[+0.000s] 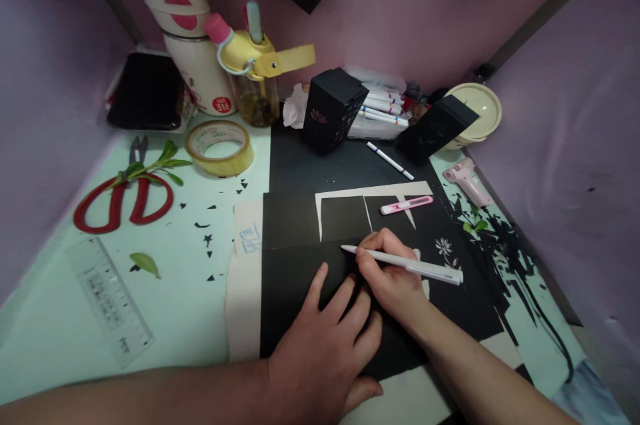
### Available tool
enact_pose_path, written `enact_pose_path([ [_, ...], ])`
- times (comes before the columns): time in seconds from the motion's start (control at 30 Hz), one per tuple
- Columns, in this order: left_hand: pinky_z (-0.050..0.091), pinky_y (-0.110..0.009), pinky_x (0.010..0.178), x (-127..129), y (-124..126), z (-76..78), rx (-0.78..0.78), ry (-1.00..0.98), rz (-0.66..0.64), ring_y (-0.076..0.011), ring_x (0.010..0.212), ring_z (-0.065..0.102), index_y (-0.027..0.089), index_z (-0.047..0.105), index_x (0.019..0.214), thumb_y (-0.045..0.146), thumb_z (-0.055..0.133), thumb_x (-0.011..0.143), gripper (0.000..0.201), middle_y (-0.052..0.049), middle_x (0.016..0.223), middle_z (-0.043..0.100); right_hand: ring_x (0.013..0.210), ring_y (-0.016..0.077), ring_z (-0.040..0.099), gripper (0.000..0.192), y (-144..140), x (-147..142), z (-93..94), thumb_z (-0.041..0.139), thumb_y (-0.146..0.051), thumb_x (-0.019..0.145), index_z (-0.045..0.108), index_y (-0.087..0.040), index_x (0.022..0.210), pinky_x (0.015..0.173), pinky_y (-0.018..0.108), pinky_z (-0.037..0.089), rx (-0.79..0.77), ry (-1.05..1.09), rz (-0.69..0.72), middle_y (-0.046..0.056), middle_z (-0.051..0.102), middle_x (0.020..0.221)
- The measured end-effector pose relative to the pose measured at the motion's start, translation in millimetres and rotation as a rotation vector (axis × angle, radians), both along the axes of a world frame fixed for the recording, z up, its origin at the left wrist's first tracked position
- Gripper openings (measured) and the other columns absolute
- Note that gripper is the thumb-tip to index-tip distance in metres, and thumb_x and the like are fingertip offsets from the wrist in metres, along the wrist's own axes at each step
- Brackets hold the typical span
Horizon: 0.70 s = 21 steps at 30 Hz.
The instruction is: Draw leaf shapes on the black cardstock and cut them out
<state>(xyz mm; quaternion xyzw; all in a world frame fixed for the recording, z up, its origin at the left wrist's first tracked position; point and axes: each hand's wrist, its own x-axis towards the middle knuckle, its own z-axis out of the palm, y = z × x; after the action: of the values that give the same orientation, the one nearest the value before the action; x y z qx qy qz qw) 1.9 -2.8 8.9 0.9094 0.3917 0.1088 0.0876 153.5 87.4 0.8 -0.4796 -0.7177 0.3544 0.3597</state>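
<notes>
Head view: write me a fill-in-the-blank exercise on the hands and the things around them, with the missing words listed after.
1. The right hand holds a white ____ over the black paper.
2. The left hand lies ____ on the black paper, palm down.
3. The scissors at the left have ____ handles.
4. The roll of tape lies in front of the bottle with the ____ lid.

Missing words: pen; flat; red; yellow
</notes>
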Motion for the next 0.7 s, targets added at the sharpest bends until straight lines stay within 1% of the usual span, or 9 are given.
enact_pose_path([
  [0.13, -0.016, -0.062, 0.113, -0.4, 0.0, -0.1, 0.003, -0.010, 0.000, -0.0380, 0.142, 0.027, 0.015, 0.048, 0.137, 0.065, 0.043, 0.093, 0.067, -0.017, 0.144, 0.048, 0.058, 0.0125, 0.057, 0.016, 0.0, -1.3, 1.1, 0.059, -0.021, 0.086, 0.053, -0.022, 0.071, 0.056, 0.025, 0.045, 0.026, -0.018, 0.010, -0.002, 0.060, 0.064],
  [0.23, -0.015, -0.062, 0.114, -0.5, -0.2, -0.7, 0.003, -0.011, 0.001, -0.0382, 0.142, 0.027, 0.014, 0.048, 0.137, 0.065, 0.043, 0.093, 0.068, -0.017, 0.144, 0.048, 0.058, 0.0128, 0.058, 0.016, -0.1, -2.0, 1.6, 0.059, -0.021, 0.086, 0.053, -0.022, 0.072, 0.056, 0.025, 0.045, 0.035, -0.021, 0.019, -0.002, 0.060, 0.064],
  [0.4, -0.006, -0.066, 0.114, -0.4, -0.2, -0.6, 0.009, -0.018, -0.003, -0.0396, 0.142, 0.028, 0.014, 0.047, 0.138, 0.064, 0.042, 0.094, 0.067, -0.017, 0.144, 0.048, 0.059, 0.0130, 0.057, 0.016, -0.3, -2.1, 0.8, 0.059, -0.021, 0.086, 0.052, -0.022, 0.072, 0.056, 0.025, 0.045, 0.034, -0.013, 0.015, -0.002, 0.060, 0.064],
  [0.53, -0.002, -0.065, 0.115, -0.2, 0.3, 0.4, 0.001, -0.010, 0.003, -0.0391, 0.142, 0.028, 0.014, 0.047, 0.139, 0.065, 0.043, 0.094, 0.068, -0.017, 0.144, 0.048, 0.059, 0.0130, 0.057, 0.016, 0.0, -1.9, 0.8, 0.059, -0.022, 0.086, 0.052, -0.022, 0.072, 0.057, 0.026, 0.045, 0.039, -0.020, 0.026, -0.002, 0.060, 0.065],
  [0.7, -0.006, -0.064, 0.115, 0.7, 1.0, 0.2, -0.001, -0.012, 0.014, -0.0378, 0.141, 0.029, 0.015, 0.048, 0.138, 0.066, 0.043, 0.093, 0.068, -0.016, 0.143, 0.049, 0.057, 0.0124, 0.054, 0.019, -0.6, -1.6, 2.8, 0.058, -0.020, 0.085, 0.048, -0.023, 0.070, 0.056, 0.026, 0.043, 0.006, -0.034, 0.020, -0.003, 0.057, 0.063],
])
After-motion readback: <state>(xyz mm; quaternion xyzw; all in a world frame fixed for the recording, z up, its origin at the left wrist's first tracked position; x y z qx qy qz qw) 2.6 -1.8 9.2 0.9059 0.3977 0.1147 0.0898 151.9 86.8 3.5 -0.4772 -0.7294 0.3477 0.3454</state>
